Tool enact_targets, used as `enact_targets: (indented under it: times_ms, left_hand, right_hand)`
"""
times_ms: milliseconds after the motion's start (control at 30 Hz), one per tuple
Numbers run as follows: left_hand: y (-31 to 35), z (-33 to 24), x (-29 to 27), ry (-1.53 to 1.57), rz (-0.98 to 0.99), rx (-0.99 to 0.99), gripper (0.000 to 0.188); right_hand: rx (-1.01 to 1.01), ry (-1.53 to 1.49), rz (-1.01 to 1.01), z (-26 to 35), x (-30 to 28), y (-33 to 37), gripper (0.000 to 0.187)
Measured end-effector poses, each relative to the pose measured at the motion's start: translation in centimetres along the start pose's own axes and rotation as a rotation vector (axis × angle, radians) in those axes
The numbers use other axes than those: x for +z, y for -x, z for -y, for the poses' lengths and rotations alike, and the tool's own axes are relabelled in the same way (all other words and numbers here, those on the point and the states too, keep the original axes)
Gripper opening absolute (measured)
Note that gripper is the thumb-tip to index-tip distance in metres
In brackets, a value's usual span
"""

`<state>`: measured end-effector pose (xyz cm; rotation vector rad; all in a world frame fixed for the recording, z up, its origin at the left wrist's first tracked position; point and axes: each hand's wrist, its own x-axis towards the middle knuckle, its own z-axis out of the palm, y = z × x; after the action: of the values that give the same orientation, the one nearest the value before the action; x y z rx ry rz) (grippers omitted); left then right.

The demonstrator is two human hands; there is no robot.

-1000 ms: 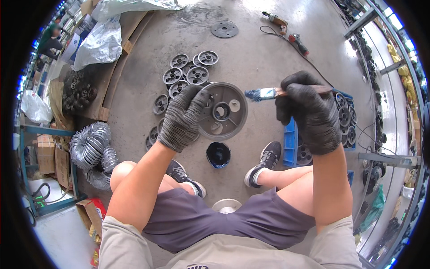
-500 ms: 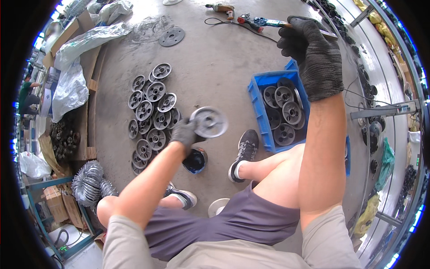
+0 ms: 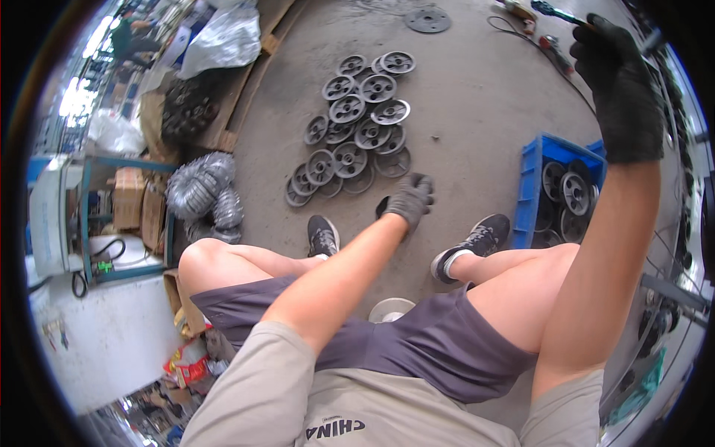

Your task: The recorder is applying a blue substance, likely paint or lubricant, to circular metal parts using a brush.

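Note:
My left hand, in a dark grey knit glove, is low over the floor between my feet. Its fingers are curled together, and no wheel shows in them. The dark rim of a paint pot peeks out behind it. Just beyond lies a pile of grey spoked wheels, several overlapping one another. Raised at the upper right, my gloved right hand is closed around a paintbrush, its dark blue-wet end pointing left. Most of the brush handle is hidden by the fingers.
A blue crate of wheels stands beyond my right foot. A corded power tool and a flat grey disc lie on the floor farther off. Silver flexible ducting sits at the left, beside a blue-framed rack.
The wheel that was in my left hand is no longer in it. My view has swung, shifting the scene rightward. My right hand still holds the brush up.

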<state>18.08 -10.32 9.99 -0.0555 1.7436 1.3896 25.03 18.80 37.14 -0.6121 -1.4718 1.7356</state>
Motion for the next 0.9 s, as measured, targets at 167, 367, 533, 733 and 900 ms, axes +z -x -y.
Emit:
enact_targets:
  times_ms: [167,367,533,733,900]
  left_hand:
    - [-1.6,7.6,-14.9,-0.257,-0.245,-0.015,0.025]
    - [-4.4,16.4,-26.5,-0.395,-0.570,-0.085,0.034]
    - [-5.1,17.3,-35.4,-1.447,-0.283,-0.180,0.031]
    - [-12.1,12.3,-31.9,-0.678,-0.606,-0.310,0.028]
    - [-17.3,19.5,-39.7,-0.513,-0.686,-0.168,0.036]
  right_hand:
    - [0.044,-0.094,0.208,-2.1,5.8,-0.5,0.031]
    - [-0.005,0.102,0.291,-0.5,12.5,2.8,0.031]
    - [0.069,0.139,0.386,0.2,16.9,6.4,0.030]
    - [0.088,0.339,0.441,-0.7,18.2,9.1,0.031]
    - [0.326,0.133,0.504,-9.7,20.0,7.4,0.022]
